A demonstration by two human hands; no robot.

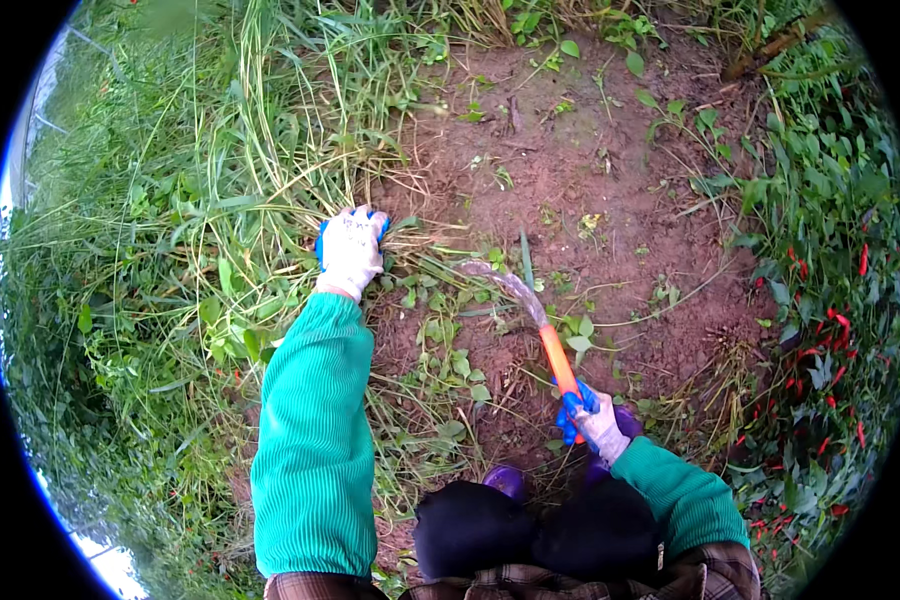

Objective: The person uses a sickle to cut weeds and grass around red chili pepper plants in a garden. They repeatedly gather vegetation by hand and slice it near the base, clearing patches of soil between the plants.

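Note:
My left hand [352,247], in a white and blue work glove, is closed around the base of a clump of long grass [270,157] at the edge of the bare soil. Its fingertips are hidden by the back of the glove. My right hand [591,421], gloved the same way, grips the orange handle of a sickle [559,361] close to my knees. The sickle's curved, dirt-covered blade [511,287] points up and left, its tip to the right of my left hand and apart from it. Low leafy weeds [450,352] grow below the blade.
Reddish soil [555,180] with scattered weeds lies ahead. Along the right side stand chili pepper plants [825,360] bearing red chilies. Dense grass [142,300] fills the left. A woody stem [769,51] leans in at the top right. My purple boots [505,481] are underneath me.

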